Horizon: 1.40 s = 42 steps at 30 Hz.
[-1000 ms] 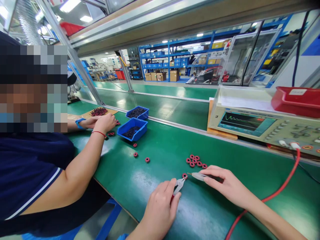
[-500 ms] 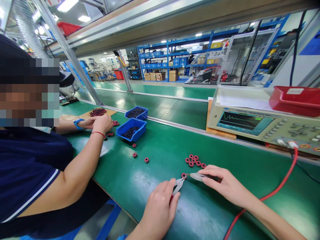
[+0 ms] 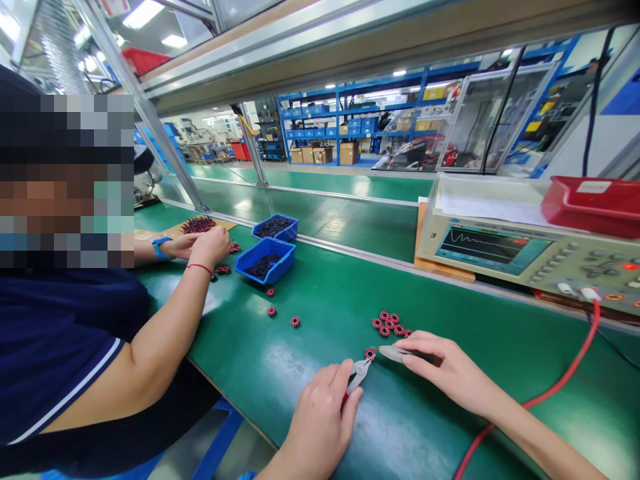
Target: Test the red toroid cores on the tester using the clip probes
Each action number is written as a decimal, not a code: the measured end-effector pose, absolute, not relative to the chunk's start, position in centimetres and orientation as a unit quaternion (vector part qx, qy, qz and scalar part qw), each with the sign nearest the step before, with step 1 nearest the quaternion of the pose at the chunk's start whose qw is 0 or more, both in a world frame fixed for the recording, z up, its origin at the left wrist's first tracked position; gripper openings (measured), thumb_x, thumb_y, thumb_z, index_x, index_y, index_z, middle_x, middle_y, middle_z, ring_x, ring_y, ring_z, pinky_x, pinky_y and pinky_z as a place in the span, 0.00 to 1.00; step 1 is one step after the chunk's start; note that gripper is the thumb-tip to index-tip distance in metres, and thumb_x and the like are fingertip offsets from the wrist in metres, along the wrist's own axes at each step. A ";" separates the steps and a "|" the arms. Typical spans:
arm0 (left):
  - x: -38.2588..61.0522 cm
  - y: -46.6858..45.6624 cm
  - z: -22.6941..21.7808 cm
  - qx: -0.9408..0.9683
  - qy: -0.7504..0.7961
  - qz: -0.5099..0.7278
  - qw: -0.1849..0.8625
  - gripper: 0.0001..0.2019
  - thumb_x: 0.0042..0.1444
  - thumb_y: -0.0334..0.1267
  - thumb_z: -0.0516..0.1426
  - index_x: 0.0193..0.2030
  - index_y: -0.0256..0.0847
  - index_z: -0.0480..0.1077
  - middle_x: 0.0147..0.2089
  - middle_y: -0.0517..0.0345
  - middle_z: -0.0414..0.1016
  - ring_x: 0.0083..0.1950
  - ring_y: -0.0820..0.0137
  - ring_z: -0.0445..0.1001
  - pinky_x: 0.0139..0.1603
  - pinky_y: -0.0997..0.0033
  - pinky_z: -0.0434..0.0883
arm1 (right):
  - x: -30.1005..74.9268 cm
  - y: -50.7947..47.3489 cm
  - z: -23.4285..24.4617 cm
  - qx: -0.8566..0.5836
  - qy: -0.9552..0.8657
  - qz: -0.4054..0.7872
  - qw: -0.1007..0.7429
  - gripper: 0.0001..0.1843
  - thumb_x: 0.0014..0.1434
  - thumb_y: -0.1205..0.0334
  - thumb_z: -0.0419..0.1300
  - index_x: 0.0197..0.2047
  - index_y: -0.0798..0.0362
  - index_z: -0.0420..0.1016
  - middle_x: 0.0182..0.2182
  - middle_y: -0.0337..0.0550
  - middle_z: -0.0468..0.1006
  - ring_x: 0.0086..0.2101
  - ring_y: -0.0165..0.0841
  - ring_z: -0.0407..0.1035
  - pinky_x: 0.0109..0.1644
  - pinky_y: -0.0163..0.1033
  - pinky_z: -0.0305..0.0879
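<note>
Gripping pliers (image 3: pixel 360 373): left hand (image 3: pixel 323 408), fingers curled; pliers' nose at red-black ring (image 3: pixel 370 354). Right hand (image 3: pixel 447 365): fingers pinching grey-tipped tool (image 3: pixel 393 353) nearby.

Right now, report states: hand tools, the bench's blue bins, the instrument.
Red-handled metal pliers: in left hand, tips at a red-and-black ring
Dark-handled grey tool: in right hand
Near blue plastic bin: open, holding dark pieces
Far blue plastic bin: likewise
Cream boxy instrument: screen lit, showing a curve
</note>
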<state>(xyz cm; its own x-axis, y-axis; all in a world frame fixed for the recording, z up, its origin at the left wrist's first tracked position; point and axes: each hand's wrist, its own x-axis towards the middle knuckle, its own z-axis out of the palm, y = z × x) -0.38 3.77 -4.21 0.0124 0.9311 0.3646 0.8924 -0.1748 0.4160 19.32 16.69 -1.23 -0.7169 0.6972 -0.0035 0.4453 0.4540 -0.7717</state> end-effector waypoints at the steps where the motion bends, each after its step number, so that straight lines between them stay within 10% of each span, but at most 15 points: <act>1: -0.4 3.8 -4.2 0.711 0.642 0.287 0.032 0.14 0.59 0.35 0.49 0.51 0.37 0.63 0.40 0.49 0.74 0.39 0.62 0.74 0.38 0.63 0.75 | 19.3 16.7 -1.2 -0.340 -0.838 0.395 0.158 0.18 0.59 0.49 0.51 0.43 0.47 0.76 0.39 0.44 0.74 0.40 0.38 0.68 0.44 0.41 0.64; 42: -1.1 3.9 -4.7 0.713 0.633 0.295 0.063 0.14 0.59 0.36 0.50 0.52 0.36 0.63 0.42 0.50 0.74 0.41 0.63 0.74 0.40 0.63 0.75 | 18.6 15.1 -1.2 -0.372 -0.872 0.299 0.113 0.10 0.58 0.60 0.52 0.37 0.43 0.75 0.31 0.36 0.71 0.33 0.30 0.67 0.39 0.34 0.60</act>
<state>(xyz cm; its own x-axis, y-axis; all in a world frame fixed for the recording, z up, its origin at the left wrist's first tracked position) -1.12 3.95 -4.73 0.0238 0.9399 0.3407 0.8651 -0.1902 0.4642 18.65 15.13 -1.20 -0.6979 0.7158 -0.0256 0.5811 0.5450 -0.6044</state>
